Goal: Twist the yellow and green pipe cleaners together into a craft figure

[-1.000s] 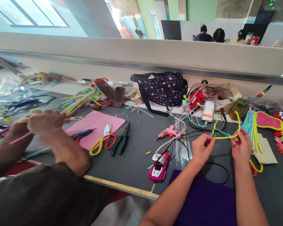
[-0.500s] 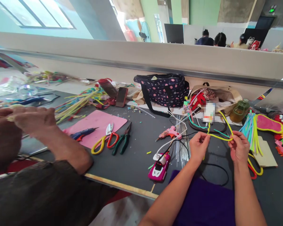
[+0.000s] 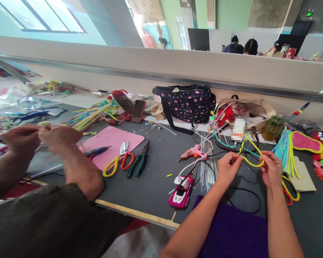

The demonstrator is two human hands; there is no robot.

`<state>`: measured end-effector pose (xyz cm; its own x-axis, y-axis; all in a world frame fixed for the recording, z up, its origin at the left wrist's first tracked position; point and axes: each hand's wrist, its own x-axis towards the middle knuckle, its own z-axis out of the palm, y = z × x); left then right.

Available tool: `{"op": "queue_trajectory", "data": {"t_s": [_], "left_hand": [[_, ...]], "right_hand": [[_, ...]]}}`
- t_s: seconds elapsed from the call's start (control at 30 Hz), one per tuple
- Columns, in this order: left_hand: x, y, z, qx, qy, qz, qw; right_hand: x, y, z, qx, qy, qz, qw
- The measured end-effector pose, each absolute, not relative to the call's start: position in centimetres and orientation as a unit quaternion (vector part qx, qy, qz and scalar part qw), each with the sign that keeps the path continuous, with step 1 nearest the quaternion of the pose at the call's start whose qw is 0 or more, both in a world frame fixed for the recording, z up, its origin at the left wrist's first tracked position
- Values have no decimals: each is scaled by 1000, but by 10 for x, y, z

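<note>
From where I stood, the left hand (image 3: 229, 167) had thumb and forefinger pinched together on a fuzzy yellow stem (image 3: 251, 163), and the right hand (image 3: 271, 167) gripped its bend between the fingertips. The stem was stretched between the two sets of fingers, in the air over the dark table (image 3: 156, 190), its upper length slanting away beyond them.

Farther off, past the fingertips, a beige bag (image 3: 269, 111) gaped open with crumpled brownish cloth (image 3: 239, 106) in it; a red bundle (image 3: 227, 116) sat at its mouth, whether inside or in front I couldn't tell. Beyond the right fingers stood a squat green-topped jar (image 3: 272, 129), amber liquid inside. Well to the left, beyond the left fingers, slumped a dark patterned bag (image 3: 187, 104), something pale poking from its top. Coloured stems (image 3: 288, 152) fanned out just right of the right fingers, near scissors (image 3: 293, 191).
</note>
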<state>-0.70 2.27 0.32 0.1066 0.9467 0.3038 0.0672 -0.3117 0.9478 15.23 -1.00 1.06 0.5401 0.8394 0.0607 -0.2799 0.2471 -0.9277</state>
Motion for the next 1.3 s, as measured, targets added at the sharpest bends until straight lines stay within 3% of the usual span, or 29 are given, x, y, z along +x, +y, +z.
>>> {"op": "queue_trajectory", "data": {"t_s": [0.33, 0.63, 0.83, 0.97, 1.1, 1.3], "left_hand": [[-10, 15, 10, 831, 302, 426, 193], [-7, 14, 4, 859, 331, 388, 40], [-5, 13, 1, 857, 352, 377, 2], [-6, 14, -1, 852, 371, 368, 25], [-5, 15, -3, 840, 393, 370, 53], [-6, 17, -4, 809, 421, 401, 79]], "right_hand": [[149, -17, 24, -523, -375, 188, 742], [145, -20, 21, -522, -528, 162, 650], [138, -14, 13, -609, -526, -20, 593], [129, -15, 13, -608, -505, -105, 604], [117, -23, 20, -550, -532, -76, 639], [102, -29, 29, -481, -544, 64, 685]]}}
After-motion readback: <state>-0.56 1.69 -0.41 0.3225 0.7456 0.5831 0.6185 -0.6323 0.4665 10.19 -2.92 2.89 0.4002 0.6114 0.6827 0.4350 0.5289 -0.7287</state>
